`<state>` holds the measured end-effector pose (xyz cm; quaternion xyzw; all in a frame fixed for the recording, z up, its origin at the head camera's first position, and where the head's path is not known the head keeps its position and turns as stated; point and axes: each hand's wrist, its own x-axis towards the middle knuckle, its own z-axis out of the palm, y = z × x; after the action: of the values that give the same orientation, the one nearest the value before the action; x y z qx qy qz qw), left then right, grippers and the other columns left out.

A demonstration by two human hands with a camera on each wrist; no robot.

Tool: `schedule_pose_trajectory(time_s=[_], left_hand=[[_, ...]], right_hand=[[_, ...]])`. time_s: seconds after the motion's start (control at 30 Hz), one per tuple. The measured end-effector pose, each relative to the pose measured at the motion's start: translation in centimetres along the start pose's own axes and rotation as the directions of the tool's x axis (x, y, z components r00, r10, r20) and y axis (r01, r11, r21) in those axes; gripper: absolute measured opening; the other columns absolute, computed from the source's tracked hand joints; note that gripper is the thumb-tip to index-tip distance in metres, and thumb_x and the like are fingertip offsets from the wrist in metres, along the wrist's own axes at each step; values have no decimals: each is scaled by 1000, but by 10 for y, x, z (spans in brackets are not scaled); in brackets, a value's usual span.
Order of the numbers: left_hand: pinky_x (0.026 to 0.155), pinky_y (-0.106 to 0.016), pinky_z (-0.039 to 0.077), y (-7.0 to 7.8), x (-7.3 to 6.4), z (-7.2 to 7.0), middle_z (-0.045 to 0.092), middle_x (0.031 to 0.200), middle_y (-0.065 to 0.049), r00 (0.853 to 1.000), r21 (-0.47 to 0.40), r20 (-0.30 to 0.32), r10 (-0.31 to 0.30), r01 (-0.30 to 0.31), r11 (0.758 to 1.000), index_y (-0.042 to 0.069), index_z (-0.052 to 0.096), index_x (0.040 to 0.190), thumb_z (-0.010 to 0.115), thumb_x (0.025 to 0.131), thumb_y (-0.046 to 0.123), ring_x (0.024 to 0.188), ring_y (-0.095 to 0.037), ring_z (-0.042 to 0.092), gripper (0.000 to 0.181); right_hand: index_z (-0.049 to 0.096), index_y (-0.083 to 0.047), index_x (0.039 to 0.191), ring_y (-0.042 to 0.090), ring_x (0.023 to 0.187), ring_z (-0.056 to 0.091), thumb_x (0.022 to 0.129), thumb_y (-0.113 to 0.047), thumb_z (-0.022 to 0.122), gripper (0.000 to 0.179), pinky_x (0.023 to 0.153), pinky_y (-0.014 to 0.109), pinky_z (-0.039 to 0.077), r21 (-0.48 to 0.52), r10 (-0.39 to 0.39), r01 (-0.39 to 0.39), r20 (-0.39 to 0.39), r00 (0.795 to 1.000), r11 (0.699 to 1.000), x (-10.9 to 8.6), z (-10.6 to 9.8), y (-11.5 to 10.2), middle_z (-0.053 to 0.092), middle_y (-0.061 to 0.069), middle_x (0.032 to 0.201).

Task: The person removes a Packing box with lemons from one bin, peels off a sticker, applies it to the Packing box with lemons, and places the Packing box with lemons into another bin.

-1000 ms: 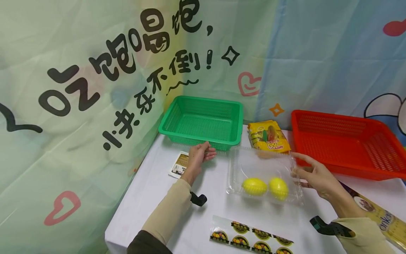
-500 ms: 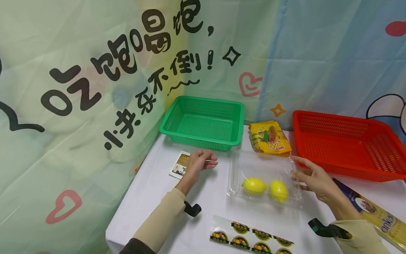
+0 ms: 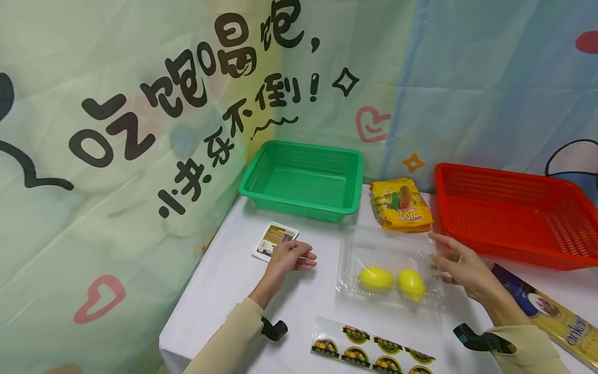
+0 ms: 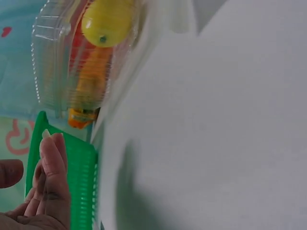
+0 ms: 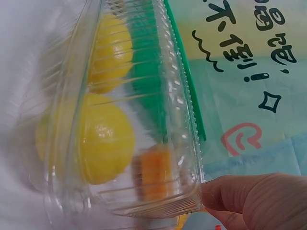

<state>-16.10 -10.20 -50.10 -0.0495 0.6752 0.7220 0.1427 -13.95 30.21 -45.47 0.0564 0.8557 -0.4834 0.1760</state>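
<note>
A clear plastic clamshell box (image 3: 392, 244) holds two yellow lemons, one on the left (image 3: 376, 280) and one on the right (image 3: 411, 284). My right hand (image 3: 467, 267) pinches the box at its right edge, thumb and fingers at the corner in the right wrist view. To the left of the box, my left hand (image 3: 289, 259) hovers above the table with relaxed fingers and nothing in them. In the left wrist view its thumb (image 4: 9, 173) stands apart from the fingers. Partly behind that hand lies a flat white packet with a brown label (image 3: 273, 240).
Behind stand a green basket (image 3: 299, 206) and, at right, a red basket (image 3: 514, 249). A yellow snack bag (image 3: 402, 205) lies between them. A sheet of round stickers (image 3: 369, 349) is at the front, and a long purple and yellow package (image 3: 546, 317) lies at right.
My left hand has drawn back from the green basket toward me, uncovering more of the white packet. The box has come slightly lower and nearer, still in my right hand's pinch.
</note>
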Motion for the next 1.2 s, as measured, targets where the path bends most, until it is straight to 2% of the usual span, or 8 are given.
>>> schedule_pose_trajectory(time_s=[0.1, 0.23, 0.47, 0.67, 0.77, 0.97, 1.2], left_hand=[[70, -27, 64, -5, -5, -3, 76, 90, -15, 1000, 43, 18, -9, 8, 999, -12, 64, 112, 56, 100, 14, 73, -13, 74, 30], [71, -28, 64, -10, -11, -7, 76, 93, -20, 999, 58, 30, -12, 10, 998, -13, 64, 111, 58, 99, 14, 74, -15, 74, 30], [72, -29, 64, -18, -19, -8, 75, 94, -20, 998, 76, 49, -29, 25, 997, -11, 64, 110, 61, 99, 16, 76, -17, 75, 29], [71, -29, 64, -21, -23, -7, 75, 94, -21, 997, 98, 62, -54, 47, 994, -10, 64, 108, 63, 97, 14, 74, -16, 74, 26], [71, -30, 64, -22, -26, -7, 75, 94, -21, 995, 124, 73, -68, 59, 991, -9, 65, 107, 64, 96, 14, 73, -15, 73, 26], [70, -29, 64, -27, -35, -10, 75, 93, -20, 988, 164, 130, -89, 67, 984, -11, 65, 108, 63, 97, 16, 71, -13, 72, 29], [69, -28, 64, -32, -46, -13, 75, 85, -12, 981, 178, 156, -118, 90, 980, -10, 67, 103, 64, 96, 16, 70, -13, 71, 27]], right_hand=[[15, -12, 162, 43, 119, 55, 104, -30, 57, 74, 91, 53, 60, -7, 10, -10, 3, 1000, 1000, 1, 1, 1, 32, 36, 153], [14, -13, 163, 47, 123, 52, 104, -30, 56, 74, 94, 56, 58, -12, 10, -10, 6, 1000, 1000, 0, 1, 3, 26, 36, 157], [12, -13, 163, 49, 124, 51, 104, -29, 56, 75, 98, 62, 53, -2, 6, -6, -4, 1000, 1000, -1, 3, 5, 26, 36, 156], [10, -14, 163, 51, 127, 47, 104, -30, 55, 76, 99, 62, 52, 21, 12, -13, 13, 1000, 1000, -2, 3, 5, 21, 36, 158], [8, -15, 163, 52, 129, 44, 105, -30, 53, 76, 99, 62, 52, 28, 15, -16, 29, 999, 999, -3, 3, 5, 18, 36, 159], [6, -9, 163, 54, 127, 44, 108, -29, 46, 71, 95, 59, 57, -18, 10, -9, 30, 999, 1000, -4, 2, 1, 24, 39, 154], [12, 0, 160, 56, 134, 38, 107, -41, 45, 75, 100, 59, 54, -86, 6, -7, -12, 1000, 996, -12, 2, -2, 26, 39, 155]])
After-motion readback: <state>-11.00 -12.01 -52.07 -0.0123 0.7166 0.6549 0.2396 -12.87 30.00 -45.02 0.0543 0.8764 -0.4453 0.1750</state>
